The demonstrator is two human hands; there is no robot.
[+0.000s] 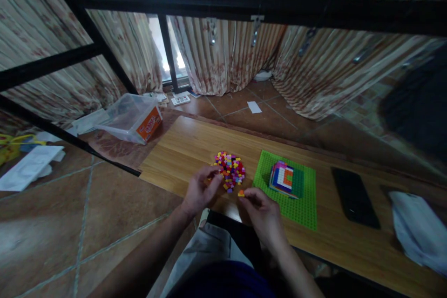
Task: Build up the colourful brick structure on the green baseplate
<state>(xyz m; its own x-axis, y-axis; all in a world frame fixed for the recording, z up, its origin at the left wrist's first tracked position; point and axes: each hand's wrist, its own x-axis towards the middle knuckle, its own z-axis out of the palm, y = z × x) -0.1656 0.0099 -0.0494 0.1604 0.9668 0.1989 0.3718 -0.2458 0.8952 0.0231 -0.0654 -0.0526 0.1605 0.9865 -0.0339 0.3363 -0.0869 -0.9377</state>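
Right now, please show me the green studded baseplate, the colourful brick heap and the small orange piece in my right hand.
Green studded baseplate (304,212), head view, bare near part.
Colourful brick heap (233,172), head view, its middle.
Small orange piece (241,193), head view, visible middle.

The far side of the room is hung with striped, floral-patterned curtains (230,65), parted at the left, where daylight is let in through a window (158,42). The floor (122,214) is laid with brown tiles divided by pale joints; a wood-grain table (185,149) and black bars (174,2) are seen
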